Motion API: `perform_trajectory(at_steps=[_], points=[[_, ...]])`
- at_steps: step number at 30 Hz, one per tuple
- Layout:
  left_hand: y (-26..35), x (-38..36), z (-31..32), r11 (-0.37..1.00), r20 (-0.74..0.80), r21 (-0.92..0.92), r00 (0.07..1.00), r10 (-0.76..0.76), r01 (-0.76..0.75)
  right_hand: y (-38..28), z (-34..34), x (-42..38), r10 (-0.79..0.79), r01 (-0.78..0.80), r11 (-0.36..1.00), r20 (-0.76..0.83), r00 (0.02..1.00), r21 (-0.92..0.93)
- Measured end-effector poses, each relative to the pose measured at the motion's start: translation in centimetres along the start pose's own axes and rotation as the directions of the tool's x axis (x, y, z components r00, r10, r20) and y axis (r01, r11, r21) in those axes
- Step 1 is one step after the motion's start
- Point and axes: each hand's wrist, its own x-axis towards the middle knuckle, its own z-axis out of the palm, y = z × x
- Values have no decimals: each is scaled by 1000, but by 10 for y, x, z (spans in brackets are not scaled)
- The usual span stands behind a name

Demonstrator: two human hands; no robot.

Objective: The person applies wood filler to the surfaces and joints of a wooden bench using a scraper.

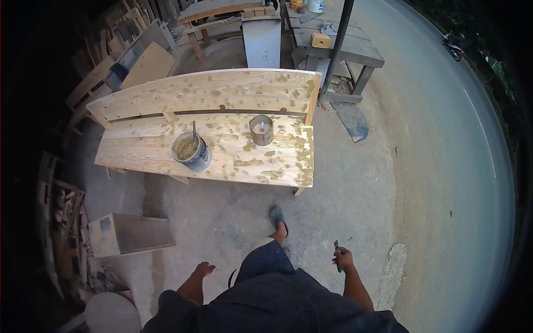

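Note:
My right hand (343, 258) hangs low at my side, wrapped round a putty knife (336, 244) whose blade points up and away from me. My left hand (206, 268) is low on the other side, fingers curled in, with nothing showing in it. Ahead stands a wooden bench (233, 141) with a backrest (205, 91), both spotted with greenish-brown filler. On its seat sit a bucket (199, 161) of tan paste with a stick-like handle standing in it, and an open can (262, 139) holding a small white-tipped item. Neither hand touches the bench.
A wooden box (141, 232) lies left on the concrete floor, near scrap wood (69, 216). Behind the bench are a pale cabinet (262, 41), a worktable (358, 50) and a dark post (337, 47). A road (461, 139) with a motorcycle (452, 47) runs along the right.

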Motion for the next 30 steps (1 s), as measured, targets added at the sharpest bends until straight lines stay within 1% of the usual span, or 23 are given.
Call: perform_trajectory(at_steps=[1,2,3,4,5,7,10,12,14,16,17,18,19,20,21,22,23,24,25,26,27,28,30], points=[[8,6,3,979,-183,-146,977,111,-139,1,3,-13,56,-57,998,-19,998,-40],[21,15,6,933,-285,-256,942,178,-253,6,7,-24,93,-97,990,-41,995,-100],[48,-2,-5,864,-278,-384,933,228,-326,15,8,-29,135,-141,979,-46,990,-150],[71,-18,-12,776,-281,-515,927,249,-365,29,7,-36,186,-193,960,-54,981,-202],[90,-37,-21,701,-308,-550,891,335,-454,39,7,-44,200,-209,957,-60,978,-200],[108,-51,-26,574,-439,-524,777,452,-630,43,12,-52,343,-336,864,-51,938,-375],[98,-79,-39,558,-448,-515,759,472,-651,37,28,-57,320,-314,851,-57,946,-421],[58,-82,-42,569,-420,-524,774,474,-634,18,50,-54,271,-272,853,-67,960,-445],[-7,-72,-39,538,-433,-640,836,338,-549,-8,87,-45,223,-230,840,-75,972,-491],[-98,-52,-29,523,-398,-735,899,183,-432,-38,137,-35,175,-172,832,-46,984,-527],[-147,-46,-27,516,-333,-799,942,47,-308,-57,173,-26,162,-148,828,-22,986,-541],[-199,-45,-20,487,-252,-855,963,-91,-177,-72,212,-19,145,-113,818,13,989,-563],[-251,-46,-11,392,-218,-912,954,-206,-124,-84,246,-13,132,-82,807,42,990,-585],[-303,-46,3,215,-164,-972,932,-322,-97,-103,287,-10,103,-22,793,99,990,-609],[-354,-44,20,89,-105,-993,897,-429,-74,-121,333,-14,81,28,780,145,986,-625],[-394,-51,33,-22,-26,-999,854,-520,-44,-147,377,-23,25,129,729,214,976,-672],[-443,-50,54,-49,-31,-997,880,-475,-62,-169,420,-37,-42,232,721,293,955,-653],[-435,-87,48,-46,8,-999,796,-605,-25,-188,459,-47,-129,356,699,381,916,-620],[-443,-87,47,-36,8,-999,801,-598,-17,-206,495,-56,-176,429,702,445,878,-568],[-460,-85,64,-85,62,-996,816,-575,16,-220,525,-64,-215,490,697,499,839,-524],[-477,-84,85,-134,117,-990,827,-550,51,-227,553,-64,-345,634,575,550,761,-517],[-487,-82,102,-186,172,-979,833,-525,85,-232,573,-63,-454,755,427,604,655,-497],[-472,-60,118,-223,57,-972,851,-522,-71,-252,595,-77,-414,751,453,632,655,-481]])
